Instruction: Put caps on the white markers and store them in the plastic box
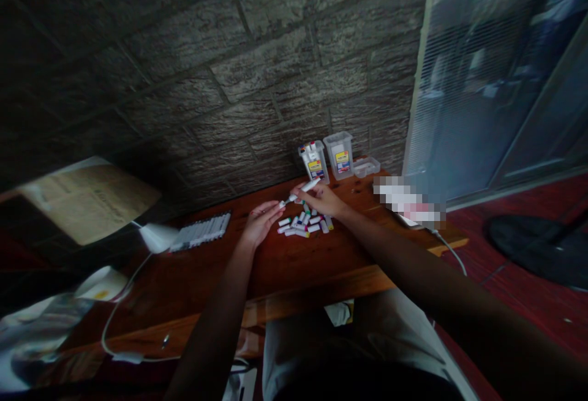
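My right hand grips a white marker, held at a slant above the table. Its narrow end points left toward my left hand, whose fingertips pinch a small white marker cap. The marker's tip and the cap are very close; whether they touch is too small to tell. Just below both hands lies a loose pile of marker caps, white with coloured ends in green, purple and yellow. Left of my hands, several white markers lie side by side in a row.
Against the stone wall stand a clear tub of markers and another clear tub, beside a clear lid. A blurred-out item sits at the table's right end. At left are a white lamp, its cable and a paper cup.
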A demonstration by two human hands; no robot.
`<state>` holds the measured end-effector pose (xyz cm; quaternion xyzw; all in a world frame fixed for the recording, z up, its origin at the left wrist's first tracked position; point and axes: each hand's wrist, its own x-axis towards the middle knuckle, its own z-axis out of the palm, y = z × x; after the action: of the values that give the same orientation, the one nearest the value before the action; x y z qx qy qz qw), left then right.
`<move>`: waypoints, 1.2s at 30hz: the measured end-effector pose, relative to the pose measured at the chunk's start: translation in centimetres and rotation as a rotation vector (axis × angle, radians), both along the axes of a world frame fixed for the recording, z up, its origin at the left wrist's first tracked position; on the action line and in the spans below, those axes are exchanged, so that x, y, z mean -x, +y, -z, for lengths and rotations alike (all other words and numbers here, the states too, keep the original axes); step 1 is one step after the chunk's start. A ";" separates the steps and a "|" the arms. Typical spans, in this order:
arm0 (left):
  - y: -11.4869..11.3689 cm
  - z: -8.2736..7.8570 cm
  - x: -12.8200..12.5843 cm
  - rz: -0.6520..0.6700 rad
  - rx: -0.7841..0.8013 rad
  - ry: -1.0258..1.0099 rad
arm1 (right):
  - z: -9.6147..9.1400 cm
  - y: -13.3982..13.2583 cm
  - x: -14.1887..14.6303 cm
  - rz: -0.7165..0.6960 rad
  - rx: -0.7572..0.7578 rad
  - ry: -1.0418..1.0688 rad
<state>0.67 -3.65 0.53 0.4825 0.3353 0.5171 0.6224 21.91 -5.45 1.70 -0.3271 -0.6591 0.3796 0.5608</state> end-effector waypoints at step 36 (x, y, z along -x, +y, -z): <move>0.0 0.1 0.2 0.009 -0.045 0.004 | 0.1 -0.2 0.2 0.039 -0.280 -0.176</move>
<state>0.51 -3.60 0.44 0.4989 0.3225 0.5207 0.6131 21.71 -5.60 1.59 -0.2904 -0.7457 0.2430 0.5483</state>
